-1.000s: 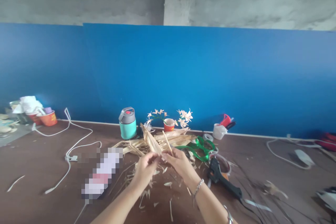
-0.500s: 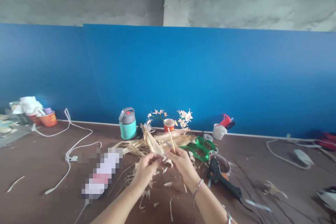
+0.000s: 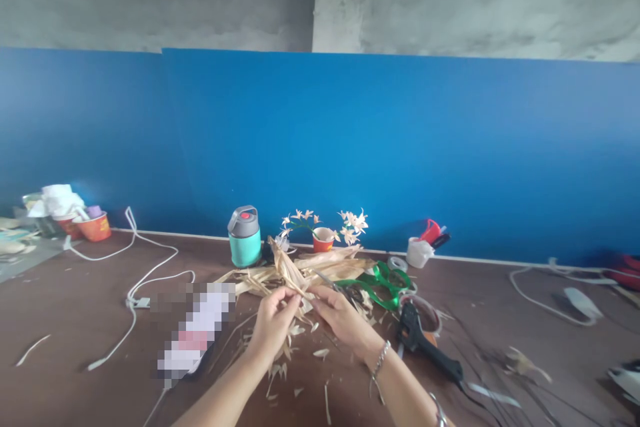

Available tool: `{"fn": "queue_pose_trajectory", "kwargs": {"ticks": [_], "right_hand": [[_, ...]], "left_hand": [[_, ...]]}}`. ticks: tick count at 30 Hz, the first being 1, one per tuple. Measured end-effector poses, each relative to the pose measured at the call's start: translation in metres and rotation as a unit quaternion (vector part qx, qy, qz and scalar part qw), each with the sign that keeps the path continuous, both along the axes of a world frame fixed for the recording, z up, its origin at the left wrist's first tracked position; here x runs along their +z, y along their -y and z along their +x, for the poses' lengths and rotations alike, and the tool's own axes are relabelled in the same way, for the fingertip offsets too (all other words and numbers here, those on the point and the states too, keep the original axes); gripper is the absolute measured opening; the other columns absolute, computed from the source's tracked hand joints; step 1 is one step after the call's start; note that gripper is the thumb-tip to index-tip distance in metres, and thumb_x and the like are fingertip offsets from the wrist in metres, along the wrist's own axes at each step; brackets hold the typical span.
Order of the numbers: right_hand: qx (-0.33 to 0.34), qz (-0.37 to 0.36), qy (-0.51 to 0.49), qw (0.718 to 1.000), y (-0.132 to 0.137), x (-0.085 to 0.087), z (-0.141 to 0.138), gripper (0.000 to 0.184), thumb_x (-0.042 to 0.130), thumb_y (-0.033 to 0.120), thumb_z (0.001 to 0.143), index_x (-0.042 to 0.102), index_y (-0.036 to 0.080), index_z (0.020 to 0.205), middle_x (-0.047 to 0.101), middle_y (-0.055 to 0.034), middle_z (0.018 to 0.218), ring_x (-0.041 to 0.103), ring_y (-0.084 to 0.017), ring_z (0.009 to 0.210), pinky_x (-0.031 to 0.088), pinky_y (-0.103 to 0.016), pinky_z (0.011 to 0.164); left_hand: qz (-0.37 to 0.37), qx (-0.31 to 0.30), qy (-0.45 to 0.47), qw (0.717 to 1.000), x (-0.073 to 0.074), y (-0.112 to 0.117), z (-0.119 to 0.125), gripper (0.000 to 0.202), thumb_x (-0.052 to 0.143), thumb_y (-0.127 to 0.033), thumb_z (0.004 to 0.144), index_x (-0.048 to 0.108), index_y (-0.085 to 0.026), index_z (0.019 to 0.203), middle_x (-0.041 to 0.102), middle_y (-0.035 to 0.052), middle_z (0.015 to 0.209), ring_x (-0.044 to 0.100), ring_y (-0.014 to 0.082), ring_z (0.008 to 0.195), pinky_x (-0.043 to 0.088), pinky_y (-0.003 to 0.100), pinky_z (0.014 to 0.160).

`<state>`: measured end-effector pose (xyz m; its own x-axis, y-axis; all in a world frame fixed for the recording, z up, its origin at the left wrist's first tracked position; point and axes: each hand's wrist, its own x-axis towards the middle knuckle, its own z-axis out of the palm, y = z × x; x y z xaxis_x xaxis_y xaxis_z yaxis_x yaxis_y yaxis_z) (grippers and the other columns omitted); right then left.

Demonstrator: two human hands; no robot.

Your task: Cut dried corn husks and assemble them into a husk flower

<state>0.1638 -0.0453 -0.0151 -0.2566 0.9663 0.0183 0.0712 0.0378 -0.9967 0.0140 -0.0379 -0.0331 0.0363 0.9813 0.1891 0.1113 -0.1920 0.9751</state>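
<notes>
Dried husk (image 3: 291, 275) | left hand (image 3: 274, 321) clamped on it | right hand (image 3: 345, 321) beside, grip unclear | orange-red cup (image 3: 93, 229), yellow marking (image 3: 103, 223) illegible

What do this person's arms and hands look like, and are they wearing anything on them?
Both the left hand and right hand are ungloved, and no sleeves show. The right wrist wears a silvery bracelet; a second shiny band sits farther up that forearm. Nothing is visible on the left wrist.

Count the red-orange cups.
3: a middle cup by the flowers; at far left, a front cup and a rear cup partly hidden behind it. More may be hidden.
</notes>
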Motion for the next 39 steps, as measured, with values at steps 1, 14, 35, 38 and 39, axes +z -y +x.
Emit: {"fn": "queue_pose_trajectory", "kwargs": {"ticks": [1, 14, 35, 38, 39], "right_hand": [[0.002, 0.003, 0.014, 1.0, -0.002, -0.002, 0.0, 0.031, 0.059, 0.036, 0.075, 0.069, 0.018, 0.098, 0.064, -0.0019, 0.077, 0.053, -0.013, 0.064, 0.041, -0.021, 0.058], [-0.046, 0.18, 0.201, 0.962, 0.005, -0.018, -0.008, 0.041, 0.047, 0.012, 0.078, 0.063, 0.023, 0.114, 0.067, -0.0059, 0.108, 0.058, -0.023, 0.105, 0.041, -0.034, 0.094], [-0.015, 0.078, 0.065, 0.995, -0.002, -0.017, -0.008, 0.035, 0.046, 0.018, 0.078, 0.068, 0.019, 0.105, 0.069, -0.003, 0.081, 0.06, -0.016, 0.07, 0.047, -0.028, 0.069], [-0.042, 0.16, 0.146, 0.975, -0.002, -0.019, -0.005, 0.043, 0.043, 0.009, 0.076, 0.066, 0.021, 0.11, 0.067, -0.0051, 0.106, 0.059, -0.022, 0.101, 0.041, -0.034, 0.093], [-0.056, 0.167, 0.174, 0.969, -0.002, -0.018, -0.002, 0.045, 0.043, 0.007, 0.074, 0.065, 0.023, 0.111, 0.067, -0.0052, 0.109, 0.057, -0.023, 0.105, 0.039, -0.035, 0.096]], "left_hand": [[-0.002, 0.0, -0.001, 1.0, -0.001, 0.0, 0.0, 0.024, 0.057, -0.037, 0.072, 0.062, -0.015, 0.067, 0.059, -0.0001, 0.056, 0.051, 0.0139, 0.052, 0.039, 0.022, 0.053], [-0.069, 0.063, 0.06, 0.994, -0.011, 0.0, 0.007, 0.015, 0.056, -0.029, 0.064, 0.059, -0.015, 0.059, 0.059, -0.0004, 0.053, 0.053, 0.0145, 0.052, 0.039, 0.022, 0.051], [-0.02, 0.058, 0.029, 0.998, -0.013, 0.0, 0.004, 0.019, 0.057, -0.033, 0.07, 0.06, -0.015, 0.062, 0.061, 0.0004, 0.056, 0.056, 0.0157, 0.056, 0.042, 0.022, 0.053], [-0.022, 0.063, 0.024, 0.997, -0.012, 0.002, 0.004, 0.019, 0.057, -0.033, 0.07, 0.059, -0.015, 0.061, 0.059, 0.0001, 0.054, 0.055, 0.0158, 0.054, 0.041, 0.022, 0.052], [-0.022, 0.063, 0.022, 0.998, -0.011, 0.003, 0.004, 0.02, 0.057, -0.034, 0.07, 0.06, -0.015, 0.061, 0.059, 0.0001, 0.054, 0.055, 0.0156, 0.054, 0.041, 0.023, 0.051]]}}
